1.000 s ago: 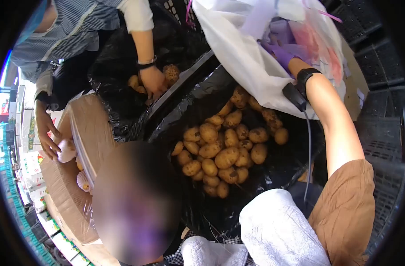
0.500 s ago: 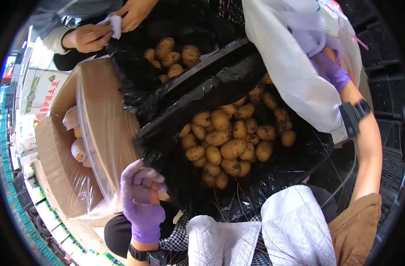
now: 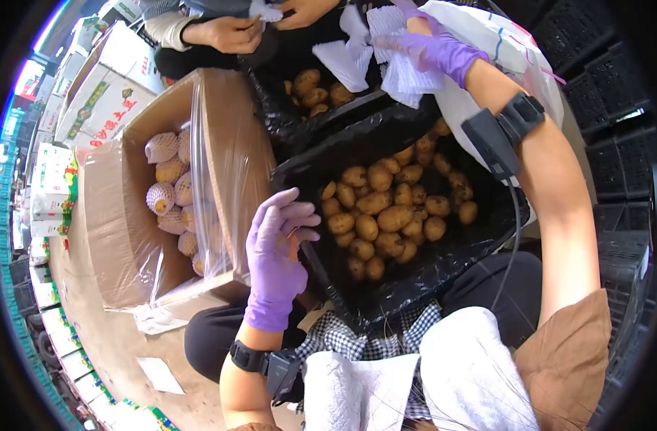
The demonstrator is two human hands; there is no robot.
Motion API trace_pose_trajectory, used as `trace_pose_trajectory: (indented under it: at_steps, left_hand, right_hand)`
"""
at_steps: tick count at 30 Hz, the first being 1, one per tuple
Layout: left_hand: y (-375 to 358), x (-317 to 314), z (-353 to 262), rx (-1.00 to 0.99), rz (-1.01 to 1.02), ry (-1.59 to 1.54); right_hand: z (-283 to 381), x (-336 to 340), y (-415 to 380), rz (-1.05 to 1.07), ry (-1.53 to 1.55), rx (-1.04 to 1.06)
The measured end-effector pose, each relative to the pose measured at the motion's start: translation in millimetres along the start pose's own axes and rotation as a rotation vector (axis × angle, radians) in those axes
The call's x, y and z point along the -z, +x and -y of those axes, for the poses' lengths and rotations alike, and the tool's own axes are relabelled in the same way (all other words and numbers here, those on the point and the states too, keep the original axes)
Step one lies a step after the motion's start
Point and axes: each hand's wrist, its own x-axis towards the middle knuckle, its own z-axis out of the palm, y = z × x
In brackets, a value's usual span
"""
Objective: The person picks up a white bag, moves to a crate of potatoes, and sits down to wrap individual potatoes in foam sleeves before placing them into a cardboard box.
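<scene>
My right hand [image 3: 443,52], in a purple glove, is closed on a bunch of white foam net sleeves [image 3: 409,77] above the back edge of the potatoes' crate. More of the sleeves fan out to its left. In a purple glove too, my left hand [image 3: 278,248] hangs empty with its fingers loosely curled and apart, beside the crate's left edge. Many yellow-brown potatoes [image 3: 394,218] lie in the crate lined with black plastic [image 3: 479,241] in front of me.
A cardboard box [image 3: 116,237] on the left holds potatoes in foam nets [image 3: 162,199]. Opposite, a co-worker's hands [image 3: 231,34] hold a foam net over a second black-lined crate. A white sack [image 3: 461,118] stands at right, near stacked black crates [image 3: 616,158].
My right hand has come out of the white sack, moving left with the foam net sleeves. The view has shifted, showing more of the cardboard box.
</scene>
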Motion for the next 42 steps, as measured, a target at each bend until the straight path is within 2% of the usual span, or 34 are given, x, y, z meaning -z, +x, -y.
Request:
trace_pose_trajectory:
  at_steps: [4, 7, 8, 9, 10, 11, 12, 15, 16, 17, 18, 20, 22, 23, 24, 26, 28, 30, 31, 32, 34, 35, 36, 39, 41, 42]
  left_hand:
    - [-6, -4, -5, 0.028, 0.055, 0.060]
    - [-8, -8, 7, 0.040, 0.099, 0.203]
    - [-9, -13, 7, 0.140, 0.108, 0.233]
    - [-9, -12, 20, 0.043, 0.178, 0.354]
    - [-8, -9, 32, -0.056, 0.252, 0.474]
    - [-7, -7, 36, -0.233, 0.291, 0.753]
    - [-10, -19, 35, -0.225, 0.295, 0.592]
    - [0, -18, 46, -0.032, 0.291, 0.467]
    - [4, -16, 50, 0.010, 0.267, 0.433]
    - [5, -20, 44, 0.125, 0.248, 0.383]
    - [7, -18, 39, 0.317, 0.205, 0.470]
    - [7, -18, 44, 0.268, 0.203, 0.522]
    - [4, -16, 48, 0.048, 0.253, 0.752]
    - [1, -15, 50, -0.063, 0.274, 0.863]
    - [-3, -17, 52, -0.158, 0.231, 0.849]
    - [-6, -16, 54, -0.159, 0.177, 0.583]
    - [-5, -10, 56, -0.006, 0.058, 0.408]
    - [-5, -13, 49, 0.223, 0.100, 0.197]
    - [-6, -18, 47, 0.321, 0.114, 0.131]
    - [-7, -23, 44, 0.419, 0.123, 0.070]
    - [-13, -24, 49, 0.474, 0.230, 0.273]
    - [-13, -25, 46, 0.573, 0.198, 0.196]
    - [-14, -27, 42, 0.572, 0.147, 0.207]
    - [-8, -28, 39, 0.468, 0.050, 0.231]
    - [-6, -21, 44, 0.378, 0.005, 0.263]
    - [-5, -22, 46, 0.363, -0.074, 0.220]
  right_hand:
    - [18, -8, -47, 0.040, 0.147, -0.036]
    - [42, -19, -102, 0.258, 0.639, -0.226]
    - [51, -21, -119, 0.332, 0.833, -0.329]
    - [60, -21, -131, 0.368, 1.030, -0.374]
    - [69, -23, -142, 0.420, 1.079, -0.326]
    - [83, -16, -148, 0.482, 1.256, -0.407]
    - [99, -4, -151, 0.544, 1.435, -0.487]
    - [127, 17, -166, 0.573, 1.565, -0.424]
    - [129, 8, -177, 0.480, 1.578, -0.292]
    - [130, 12, -180, 0.422, 1.434, -0.224]
    - [132, 14, -183, 0.368, 1.286, -0.160]
    - [135, 9, -188, 0.140, 1.259, -0.069]
    - [135, 3, -191, -0.033, 1.206, 0.054]
    - [129, 7, -189, 0.067, 1.214, 0.047]
    - [131, 10, -190, 0.119, 1.369, -0.052]
    - [142, 15, -188, 0.227, 1.671, -0.258]
    - [139, 18, -181, 0.296, 1.579, -0.211]
    - [134, 15, -172, 0.346, 1.558, -0.125]
    - [130, 1, -170, 0.245, 1.470, 0.028]
    - [121, -11, -168, 0.299, 1.414, 0.011]
    - [98, -34, -170, 0.393, 1.302, -0.038]
    - [84, -48, -168, 0.529, 1.151, -0.492]
    - [58, -69, -165, 0.650, 0.945, -0.927]
    - [-66, -207, -208, 0.444, 0.134, -0.620]
    - [-96, -216, -206, 0.546, 0.257, -0.524]
    - [-101, -208, -205, 0.475, 0.616, -0.551]
